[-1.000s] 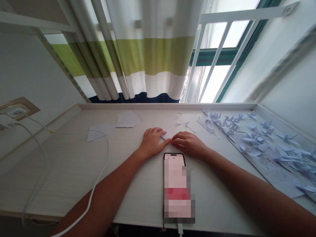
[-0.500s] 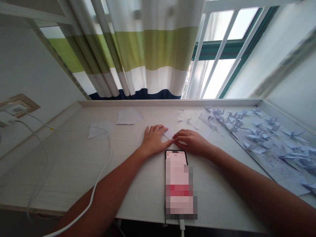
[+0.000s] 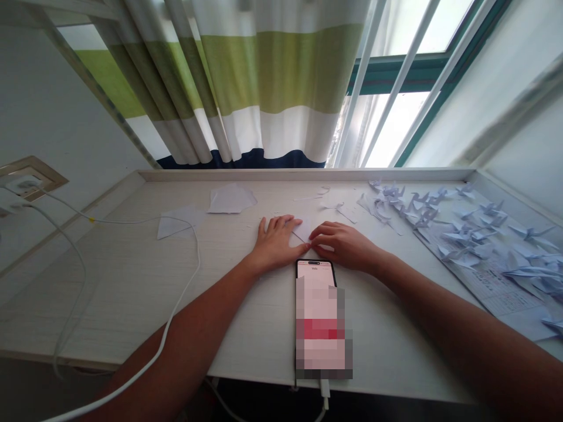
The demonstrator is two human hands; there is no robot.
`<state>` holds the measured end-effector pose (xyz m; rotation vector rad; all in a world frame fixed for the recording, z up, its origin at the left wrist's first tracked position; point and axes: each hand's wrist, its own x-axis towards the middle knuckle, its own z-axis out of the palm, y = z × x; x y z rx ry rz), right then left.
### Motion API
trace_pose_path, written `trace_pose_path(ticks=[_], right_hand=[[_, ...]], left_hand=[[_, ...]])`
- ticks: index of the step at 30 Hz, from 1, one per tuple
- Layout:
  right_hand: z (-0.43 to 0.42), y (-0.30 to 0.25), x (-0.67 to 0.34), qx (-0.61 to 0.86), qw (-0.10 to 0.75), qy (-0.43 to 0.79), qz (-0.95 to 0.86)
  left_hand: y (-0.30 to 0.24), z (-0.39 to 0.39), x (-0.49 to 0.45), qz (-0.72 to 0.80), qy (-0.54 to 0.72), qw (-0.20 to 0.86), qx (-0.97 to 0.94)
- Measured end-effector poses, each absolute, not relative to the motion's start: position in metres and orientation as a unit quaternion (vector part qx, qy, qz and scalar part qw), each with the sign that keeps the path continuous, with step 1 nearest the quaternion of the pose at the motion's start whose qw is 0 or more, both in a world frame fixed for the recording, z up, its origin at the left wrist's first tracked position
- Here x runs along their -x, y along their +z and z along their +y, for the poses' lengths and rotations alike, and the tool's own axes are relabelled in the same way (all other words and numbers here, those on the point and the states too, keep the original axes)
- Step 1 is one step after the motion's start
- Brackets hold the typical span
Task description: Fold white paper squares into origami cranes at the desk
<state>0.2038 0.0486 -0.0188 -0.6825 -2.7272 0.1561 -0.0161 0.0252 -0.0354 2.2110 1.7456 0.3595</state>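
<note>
A small piece of white paper lies on the table, largely hidden by my hands, with a dark line of a fold or edge showing. My left hand rests flat over its left side, fingers spread and thumb stretched toward the right hand. From the other side, my right hand pinches the paper's near right corner, fingertips close together beside the left thumb. Just below both hands lies a phone, its screen lit pink and partly blurred out.
Many folded paper cranes cover the right side, some on a printed sheet. Paper sheets lie at the back left. Thin paper scraps sit behind my right hand. A white cable crosses my left forearm.
The view has tilted slightly downward, so the table and its things appear a little higher in the picture. Both hands keep nearly the same pose on the paper.
</note>
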Motion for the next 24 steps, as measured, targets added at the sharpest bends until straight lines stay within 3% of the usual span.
trace_pose_path(ticks=[24], right_hand=[[0.049,-0.017,-0.197,0.229,0.139,0.091,-0.959]], left_hand=[[-0.023,0.025,0.004,0.644,0.104,0.188,-0.735]])
